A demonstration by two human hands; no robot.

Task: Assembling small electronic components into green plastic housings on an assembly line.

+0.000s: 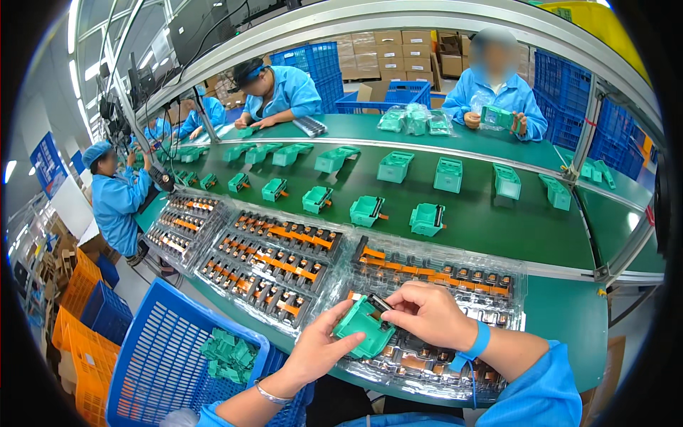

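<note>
While the left hand's grip clasps one green housing, the right hand pinches one black part at its edge, one clear tray below, two more trays leftward.

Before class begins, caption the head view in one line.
Left hand holds green housing; right hand touches it, above a clear tray of parts.

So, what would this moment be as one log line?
Left hand: holding green plastic housing | Right hand: touching slim black part on housing | Beneath: clear plastic tray holding black-and-orange parts
</note>
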